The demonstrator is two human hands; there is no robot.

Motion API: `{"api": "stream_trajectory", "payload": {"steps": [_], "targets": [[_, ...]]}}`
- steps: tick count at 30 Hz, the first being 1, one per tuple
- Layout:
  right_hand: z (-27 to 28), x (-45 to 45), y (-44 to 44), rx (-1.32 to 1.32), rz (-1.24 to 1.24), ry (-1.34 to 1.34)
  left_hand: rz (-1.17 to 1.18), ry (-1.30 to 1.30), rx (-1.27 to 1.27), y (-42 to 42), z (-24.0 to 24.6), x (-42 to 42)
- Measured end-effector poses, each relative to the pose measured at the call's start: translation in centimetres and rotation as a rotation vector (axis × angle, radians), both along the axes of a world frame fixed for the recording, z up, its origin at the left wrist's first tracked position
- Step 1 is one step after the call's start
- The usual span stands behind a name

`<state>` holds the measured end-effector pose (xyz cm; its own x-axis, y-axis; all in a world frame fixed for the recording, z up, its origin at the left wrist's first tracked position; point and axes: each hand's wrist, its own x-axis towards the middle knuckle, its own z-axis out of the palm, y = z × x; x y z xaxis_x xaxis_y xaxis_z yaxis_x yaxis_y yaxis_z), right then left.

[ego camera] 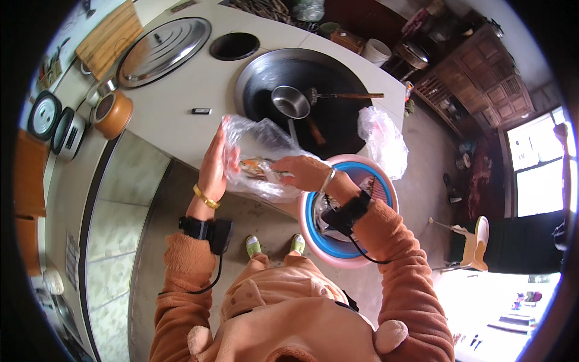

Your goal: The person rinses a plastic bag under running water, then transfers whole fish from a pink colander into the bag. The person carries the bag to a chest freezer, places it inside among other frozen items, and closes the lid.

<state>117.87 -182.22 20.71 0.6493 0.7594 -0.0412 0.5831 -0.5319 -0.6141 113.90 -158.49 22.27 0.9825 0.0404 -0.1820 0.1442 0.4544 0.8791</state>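
Note:
My left hand holds the open side of a clear plastic bag, its thumb inside the film. A small fish with an orange patch lies within the bag, head towards my left palm. From the right, my right hand reaches into the bag with its fingers around the fish's tail end. Under my right forearm stands a pink basin with a blue basin inside it. Silvery fish show in there, partly covered by my wrist.
A large wok is set into the tiled stove top. In it rest a metal ladle and a wooden-handled brush. Another plastic bag sits at the wok's right rim. A big lid lies far left.

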Motion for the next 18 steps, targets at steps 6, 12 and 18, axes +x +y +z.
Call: {"api": "stream_trajectory", "payload": {"steps": [6,12,18], "targets": [[0.1,1.0,-14.6,0.344,-0.376,0.080,0.061,0.095,0.062,0.9,-2.7,-1.5],[-7.8,4.4,-32.4,-0.433,-1.017,-0.195,0.199,0.107,0.192,1.6,-3.3,-2.5],[-14.7,5.5,-38.1,-0.800,-1.118,-0.032,0.186,0.106,0.347,1.6,-3.8,-3.8]]}}
